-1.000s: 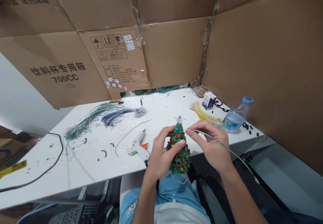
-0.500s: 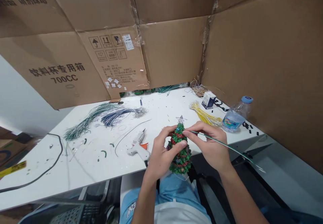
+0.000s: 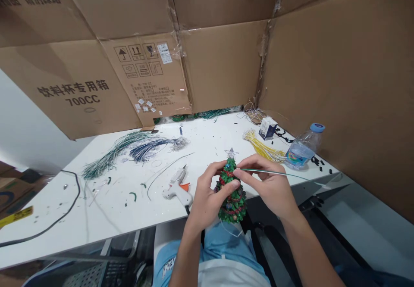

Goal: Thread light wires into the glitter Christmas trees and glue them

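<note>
Left hand: fingers curled shut round the middle of the small green tree, which is held upright at the counter edge, over the lap; no real change there. Right hand: fingers pinched on the green wire; fingertips, a little off the tree a second ago, now against its upper side below the star. Wire's free end has swung up from a downward slope to nearly level. Reads as the near end being worked into the tree; whether it's in, can't tell, fingers cover it.

Containers: perforated basket, below, contents unclear; white-and-blue box, inside hidden; clear bottle, capped, fill unclear.
</note>
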The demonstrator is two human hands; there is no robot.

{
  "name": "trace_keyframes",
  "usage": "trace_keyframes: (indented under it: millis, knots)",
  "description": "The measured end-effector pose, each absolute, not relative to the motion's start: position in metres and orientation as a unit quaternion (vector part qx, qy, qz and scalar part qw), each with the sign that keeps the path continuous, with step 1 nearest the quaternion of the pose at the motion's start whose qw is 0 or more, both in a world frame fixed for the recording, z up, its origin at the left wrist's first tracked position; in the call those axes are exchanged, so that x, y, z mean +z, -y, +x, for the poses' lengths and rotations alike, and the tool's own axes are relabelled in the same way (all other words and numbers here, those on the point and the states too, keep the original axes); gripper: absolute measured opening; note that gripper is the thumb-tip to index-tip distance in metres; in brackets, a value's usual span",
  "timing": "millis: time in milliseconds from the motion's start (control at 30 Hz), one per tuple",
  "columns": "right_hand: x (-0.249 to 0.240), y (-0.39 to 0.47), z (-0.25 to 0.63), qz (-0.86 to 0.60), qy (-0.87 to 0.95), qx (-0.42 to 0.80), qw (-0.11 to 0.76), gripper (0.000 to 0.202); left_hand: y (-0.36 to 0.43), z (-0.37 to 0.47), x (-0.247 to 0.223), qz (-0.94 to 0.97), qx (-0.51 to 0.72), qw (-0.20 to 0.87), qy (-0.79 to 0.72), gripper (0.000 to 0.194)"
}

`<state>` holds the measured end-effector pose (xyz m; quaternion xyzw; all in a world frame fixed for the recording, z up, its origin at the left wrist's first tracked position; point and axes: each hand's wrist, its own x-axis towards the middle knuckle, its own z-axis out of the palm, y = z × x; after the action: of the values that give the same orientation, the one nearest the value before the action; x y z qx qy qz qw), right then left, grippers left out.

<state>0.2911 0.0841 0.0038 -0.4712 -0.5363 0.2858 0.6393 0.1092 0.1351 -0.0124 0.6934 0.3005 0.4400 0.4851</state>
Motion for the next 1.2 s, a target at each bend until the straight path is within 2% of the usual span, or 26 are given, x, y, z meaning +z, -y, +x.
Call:
trace_keyframes:
  millis: [100,200,400,600,800,967,1133,1200]
  knots:
    - [0.0064,-0.0818,0.2903,-0.438,0.520,0.308,0.666,0.014,-0.1362,0.1090,-0.0150,0.693,0.442,0.485,-0.297,0.040]
    - [0.0072,-0.0808,0.2904,-0.427,0.511,0.292,0.686,0.007,-0.1370,0.1082,-0.0173,0.689,0.451,0.479,-0.305,0.042]
    - [0.0029,-0.0831,0.2914,-0.457,0.559,0.289,0.629,0.007,-0.1351,0.1084,-0.0152,0.687,0.448,0.486,-0.302,0.042]
    - [0.0034,-0.0789,0.2886,-0.444,0.527,0.263,0.675,0.007,-0.1346,0.1082,-0.0170,0.689,0.451,0.476,-0.310,0.044]
    - [0.0024,-0.0810,0.2907,-0.486,0.564,0.274,0.609,0.011,-0.1347,0.1071,-0.0174,0.688,0.448,0.479,-0.310,0.043]
    - [0.0009,-0.0803,0.2897,-0.456,0.542,0.249,0.660,0.008,-0.1351,0.1065,-0.0176,0.689,0.452,0.475,-0.308,0.043]
    - [0.0023,-0.0822,0.2891,-0.470,0.573,0.250,0.623,0.009,-0.1344,0.1075,-0.0177,0.685,0.453,0.481,-0.306,0.043]
    - [0.0026,-0.0818,0.2888,-0.462,0.566,0.252,0.634,0.008,-0.1343,0.1078,-0.0176,0.684,0.451,0.485,-0.305,0.043]
